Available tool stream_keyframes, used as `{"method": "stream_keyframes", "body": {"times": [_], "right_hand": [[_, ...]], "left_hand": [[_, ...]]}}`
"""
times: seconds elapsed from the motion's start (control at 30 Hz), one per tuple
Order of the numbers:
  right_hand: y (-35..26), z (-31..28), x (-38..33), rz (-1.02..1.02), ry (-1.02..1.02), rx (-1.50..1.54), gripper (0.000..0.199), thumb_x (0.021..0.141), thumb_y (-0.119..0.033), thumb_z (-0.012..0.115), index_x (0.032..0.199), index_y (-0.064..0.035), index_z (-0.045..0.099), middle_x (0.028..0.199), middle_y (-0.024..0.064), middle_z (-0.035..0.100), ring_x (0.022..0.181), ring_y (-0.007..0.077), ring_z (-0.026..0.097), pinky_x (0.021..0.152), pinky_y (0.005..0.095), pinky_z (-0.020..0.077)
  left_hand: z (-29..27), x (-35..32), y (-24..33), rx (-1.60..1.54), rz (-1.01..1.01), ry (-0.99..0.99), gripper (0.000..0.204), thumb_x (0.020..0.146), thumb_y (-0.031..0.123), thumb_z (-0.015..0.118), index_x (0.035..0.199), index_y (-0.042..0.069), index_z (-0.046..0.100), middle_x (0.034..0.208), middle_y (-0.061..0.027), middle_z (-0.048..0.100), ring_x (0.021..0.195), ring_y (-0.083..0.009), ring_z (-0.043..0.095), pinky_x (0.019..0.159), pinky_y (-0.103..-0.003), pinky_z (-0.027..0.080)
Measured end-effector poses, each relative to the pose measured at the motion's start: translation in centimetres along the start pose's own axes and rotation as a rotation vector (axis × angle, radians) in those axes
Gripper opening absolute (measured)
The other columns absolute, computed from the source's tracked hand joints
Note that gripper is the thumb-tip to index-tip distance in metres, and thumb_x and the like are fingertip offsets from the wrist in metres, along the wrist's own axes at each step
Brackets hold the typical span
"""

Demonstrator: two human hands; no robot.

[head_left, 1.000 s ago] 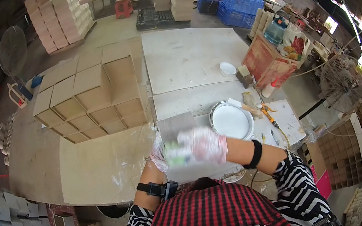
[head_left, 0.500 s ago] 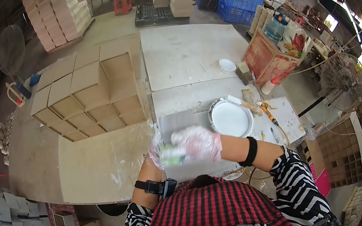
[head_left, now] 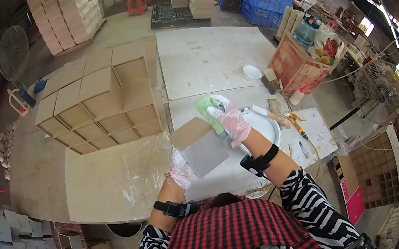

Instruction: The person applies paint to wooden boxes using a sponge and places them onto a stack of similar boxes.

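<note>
A thin stained glove covers my left hand (head_left: 180,169), which is closed on the near left edge of a cardboard box (head_left: 206,153). One face of the box is coated pale grey; the adjoining face is bare brown. Beyond its right side is my right hand (head_left: 232,122), also gloved, closed around a green and white cloth (head_left: 207,107). The cloth hangs near the box's far right edge; whether they touch I cannot tell. Behind my right wrist stands a round tub of white liquid (head_left: 266,137), partly covered by that hand and forearm.
Stacked brown open-fronted boxes (head_left: 97,96) stand on the table's left. Right of the tub lie a brush (head_left: 266,113) and an orange-yellow tool (head_left: 296,123) with a hose. Farther off are a white bowl (head_left: 252,72), a red-stained crate (head_left: 298,61) and a fan (head_left: 378,87).
My right hand has swung away from the box, up and to the right, with the cloth. The box is tilted differently now, its grey and brown faces showing. My left hand stays at its left side.
</note>
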State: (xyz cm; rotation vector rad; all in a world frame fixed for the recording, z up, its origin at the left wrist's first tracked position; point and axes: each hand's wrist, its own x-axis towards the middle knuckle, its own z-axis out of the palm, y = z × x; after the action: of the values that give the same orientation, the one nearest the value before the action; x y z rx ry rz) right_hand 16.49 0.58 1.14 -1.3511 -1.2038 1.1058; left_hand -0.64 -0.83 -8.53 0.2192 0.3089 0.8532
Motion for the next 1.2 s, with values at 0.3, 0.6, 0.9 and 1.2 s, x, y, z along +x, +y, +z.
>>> {"method": "stream_keyframes", "body": {"times": [0.3, 0.6, 0.9, 1.2], "right_hand": [[-2.9, -0.1, -2.4, -0.341, -0.033, -0.899, 0.031, 0.079, -0.014, 0.061, 0.110, -0.0125, 0.058, 0.095, 0.0141, 0.058, 0.085, 0.0281, 0.060, 0.075, 0.0339, 0.0491], [-1.9, 1.3, -3.9, -0.406, -0.136, -1.000, 0.029, 0.079, -0.020, 0.057, 0.108, -0.0177, 0.058, 0.099, 0.0133, 0.057, 0.086, 0.0297, 0.060, 0.074, 0.0385, 0.0494], [-1.2, 4.8, -7.6, -0.609, -0.261, -1.053, 0.029, 0.074, -0.014, 0.062, 0.102, -0.0197, 0.061, 0.099, 0.0026, 0.059, 0.088, 0.0196, 0.060, 0.072, 0.0321, 0.0512], [-0.6, 3.5, -7.0, -0.685, -0.058, -1.012, 0.036, 0.073, -0.021, 0.061, 0.108, -0.0247, 0.057, 0.094, 0.0077, 0.057, 0.086, 0.0228, 0.059, 0.070, 0.0366, 0.0502]], "left_hand": [[0.6, 0.1, 0.2, 0.057, 0.112, 0.038, 0.038, 0.094, 0.029, 0.042, 0.123, 0.005, 0.047, 0.115, -0.0089, 0.055, 0.103, -0.0202, 0.055, 0.088, -0.032, 0.046], [-1.5, 0.9, 0.2, 0.216, 0.332, -0.026, 0.034, 0.094, 0.027, 0.042, 0.118, 0.004, 0.048, 0.110, -0.0086, 0.056, 0.098, -0.0203, 0.057, 0.085, -0.031, 0.048], [-0.8, -0.2, 0.3, -0.165, 0.213, -0.337, 0.043, 0.093, 0.035, 0.041, 0.121, 0.002, 0.046, 0.115, -0.0130, 0.054, 0.103, -0.0252, 0.055, 0.087, -0.038, 0.048], [0.3, 1.3, 0.7, -0.055, 0.305, -0.215, 0.054, 0.091, 0.048, 0.038, 0.124, 0.006, 0.043, 0.119, -0.0121, 0.052, 0.105, -0.0295, 0.053, 0.090, -0.042, 0.045]]}}
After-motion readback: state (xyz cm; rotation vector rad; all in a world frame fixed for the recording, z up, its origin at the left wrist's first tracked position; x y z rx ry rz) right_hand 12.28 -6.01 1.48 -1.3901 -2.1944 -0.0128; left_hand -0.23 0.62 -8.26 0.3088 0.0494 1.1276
